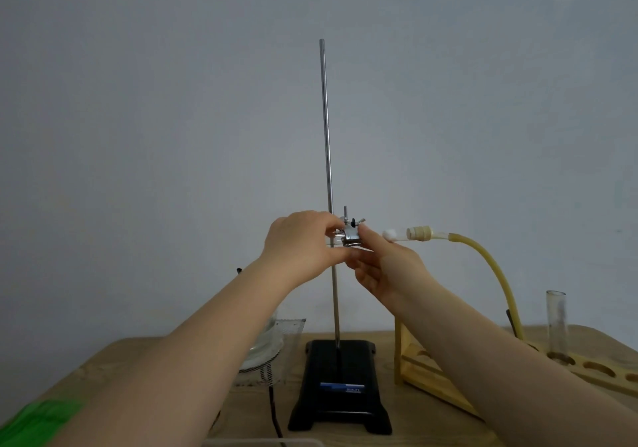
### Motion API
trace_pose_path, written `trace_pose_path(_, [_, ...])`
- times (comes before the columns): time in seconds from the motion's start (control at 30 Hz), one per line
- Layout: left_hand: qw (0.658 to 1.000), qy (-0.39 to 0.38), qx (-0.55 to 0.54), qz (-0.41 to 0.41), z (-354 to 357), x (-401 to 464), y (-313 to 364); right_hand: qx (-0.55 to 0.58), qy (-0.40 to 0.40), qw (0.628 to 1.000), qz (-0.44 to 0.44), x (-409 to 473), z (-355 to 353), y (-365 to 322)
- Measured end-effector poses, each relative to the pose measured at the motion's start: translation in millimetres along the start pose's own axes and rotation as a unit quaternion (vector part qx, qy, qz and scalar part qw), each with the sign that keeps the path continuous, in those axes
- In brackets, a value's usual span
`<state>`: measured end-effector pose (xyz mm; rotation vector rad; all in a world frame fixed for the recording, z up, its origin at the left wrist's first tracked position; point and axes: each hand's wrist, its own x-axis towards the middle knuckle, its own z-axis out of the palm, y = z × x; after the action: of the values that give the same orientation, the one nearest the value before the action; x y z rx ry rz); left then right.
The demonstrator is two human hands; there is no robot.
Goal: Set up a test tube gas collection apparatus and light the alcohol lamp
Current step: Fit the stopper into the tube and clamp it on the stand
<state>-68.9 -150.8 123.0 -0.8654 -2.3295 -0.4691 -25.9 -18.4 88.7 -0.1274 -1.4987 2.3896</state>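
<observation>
A retort stand with a black base [340,382] and a tall steel rod [327,136] stands mid-table. A metal clamp [351,234] on the rod holds a test tube [397,233] lying roughly level, with white cotton near its mouth. A pale stopper [418,232] plugs it and joins a yellow rubber hose [497,274] that curves down to the right. My left hand [302,243] grips the clamp's left side, fingers curled round it. My right hand [379,267] pinches the clamp at its wing screw from below right. No alcohol lamp is visible.
A wooden test tube rack [587,365] sits at the right with one upright glass tube [557,326] in it. A wire gauze and a glass dish [272,346] lie left of the stand, partly behind my left arm. A green object [38,419] is at the bottom left.
</observation>
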Motion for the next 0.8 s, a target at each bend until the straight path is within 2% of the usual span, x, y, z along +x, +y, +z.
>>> trace_pose_path(0.2, [0.998,0.012,-0.063,0.001,4,3,-2,0.015,-0.008,1.000,-0.009,-1,0,-1])
trace_pose_path(0.8, [0.999,-0.007,-0.053,0.001,0,2,-11,-0.009,0.000,1.000,-0.006,-2,6,2])
